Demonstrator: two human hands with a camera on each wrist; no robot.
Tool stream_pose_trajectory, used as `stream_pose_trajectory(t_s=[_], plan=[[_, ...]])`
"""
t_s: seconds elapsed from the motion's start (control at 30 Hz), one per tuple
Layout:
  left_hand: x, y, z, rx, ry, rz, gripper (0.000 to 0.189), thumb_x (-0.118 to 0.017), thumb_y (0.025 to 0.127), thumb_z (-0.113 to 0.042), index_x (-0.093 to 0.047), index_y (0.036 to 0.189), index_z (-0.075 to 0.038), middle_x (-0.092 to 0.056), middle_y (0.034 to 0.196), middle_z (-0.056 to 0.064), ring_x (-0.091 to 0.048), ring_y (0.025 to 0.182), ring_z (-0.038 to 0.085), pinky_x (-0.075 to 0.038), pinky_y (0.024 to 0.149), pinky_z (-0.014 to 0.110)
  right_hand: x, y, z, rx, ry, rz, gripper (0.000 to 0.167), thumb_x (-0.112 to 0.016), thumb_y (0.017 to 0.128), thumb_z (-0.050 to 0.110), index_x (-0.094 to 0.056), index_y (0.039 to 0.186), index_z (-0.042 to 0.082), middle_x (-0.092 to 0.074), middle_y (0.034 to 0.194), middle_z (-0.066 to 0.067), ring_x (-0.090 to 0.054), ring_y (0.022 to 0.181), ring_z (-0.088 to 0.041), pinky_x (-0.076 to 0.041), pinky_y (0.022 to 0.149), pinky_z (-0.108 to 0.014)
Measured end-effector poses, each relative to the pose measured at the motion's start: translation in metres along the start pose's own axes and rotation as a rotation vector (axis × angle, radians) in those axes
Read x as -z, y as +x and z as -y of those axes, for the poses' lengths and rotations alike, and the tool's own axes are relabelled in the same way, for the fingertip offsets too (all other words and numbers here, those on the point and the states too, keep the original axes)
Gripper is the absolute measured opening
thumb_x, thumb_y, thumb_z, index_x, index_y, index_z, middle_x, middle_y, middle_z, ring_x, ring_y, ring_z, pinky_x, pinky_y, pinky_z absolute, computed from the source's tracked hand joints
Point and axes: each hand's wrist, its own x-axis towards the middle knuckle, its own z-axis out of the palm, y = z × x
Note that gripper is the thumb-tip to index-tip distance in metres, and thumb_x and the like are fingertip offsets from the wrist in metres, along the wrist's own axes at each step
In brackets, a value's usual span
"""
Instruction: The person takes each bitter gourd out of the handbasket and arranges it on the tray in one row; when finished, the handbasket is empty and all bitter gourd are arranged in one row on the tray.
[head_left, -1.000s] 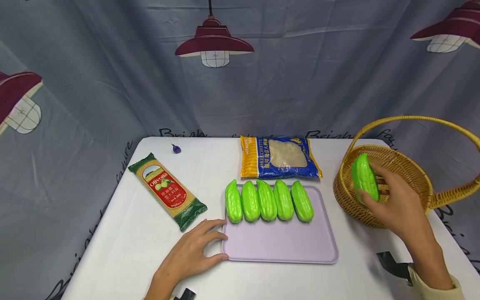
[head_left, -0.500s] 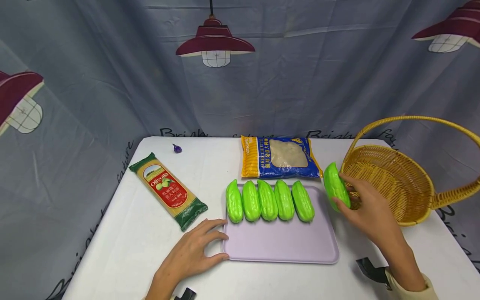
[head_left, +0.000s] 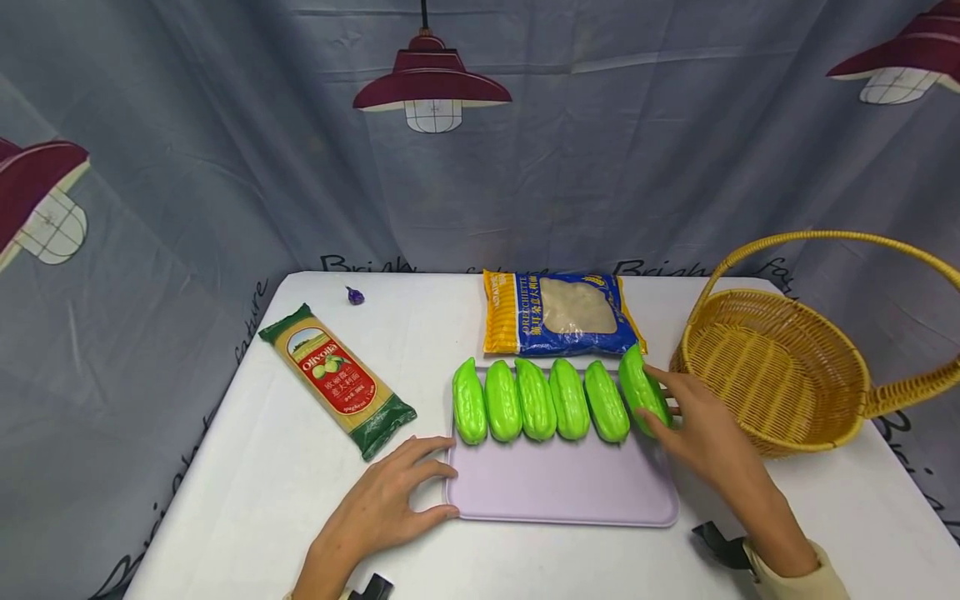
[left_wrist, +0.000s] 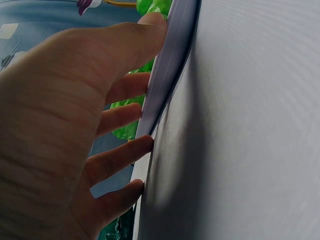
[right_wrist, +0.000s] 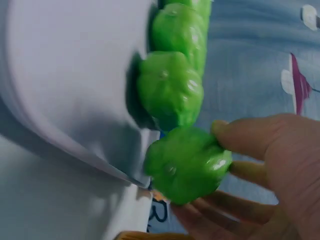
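Observation:
My right hand [head_left: 701, 429] grips a bright green bitter melon [head_left: 642, 390] between thumb and fingers, over the right end of the lilac tray [head_left: 562, 487]. In the right wrist view this bitter melon [right_wrist: 187, 165] is beside the end of the row. Several more bitter melons [head_left: 534, 400] lie side by side along the tray's far edge. My left hand [head_left: 382, 500] has its fingers spread and relaxed, the tips touching the tray's left edge. The left wrist view shows the thumb and fingers of that hand [left_wrist: 95, 95] along the tray's side wall [left_wrist: 167, 65].
A yellow wicker basket [head_left: 772, 375] with a tall handle stands right of the tray. Behind the tray lies a blue and yellow pasta bag [head_left: 573, 317]. To the left is an Olivoila spaghetti pack [head_left: 337, 379], with a small purple object [head_left: 355, 296] farther back. A grey curtain hangs behind the table.
My right hand has carried the bitter melon left, out of the basket and over the tray's right end beside the row. The left hand has stayed at the tray's edge.

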Motion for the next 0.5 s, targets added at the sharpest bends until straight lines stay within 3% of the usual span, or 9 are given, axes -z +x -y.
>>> stream_pose_trajectory(t_s=[0.23, 0.5], plan=[[-0.001, 0.001, 0.000, -0.001, 0.008, -0.006, 0.040, -0.088, 0.087, -0.056, -0.079, 0.114, -0.028, -0.061, 0.152, -0.006, -0.060, 0.139, 0.016, -0.045, 0.126, 0.042, -0.010, 0.001, -0.001, -0.027, -0.053, 0.018, 0.064, -0.086, 0.092, 0.016, -0.059, 0.149, 0.003, -0.061, 0.137, -0.035, -0.064, 0.118, -0.056, -0.059, 0.089, -0.074], [-0.001, 0.000, 0.000, -0.001, 0.016, 0.001, 0.040, -0.088, 0.086, -0.055, -0.079, 0.114, -0.028, -0.062, 0.151, -0.006, -0.060, 0.139, 0.015, -0.046, 0.126, 0.041, -0.015, -0.001, -0.002, -0.025, -0.040, 0.024, 0.056, -0.085, 0.094, 0.020, -0.063, 0.142, 0.000, -0.064, 0.135, -0.031, -0.071, 0.104, -0.048, -0.065, 0.080, -0.066]])
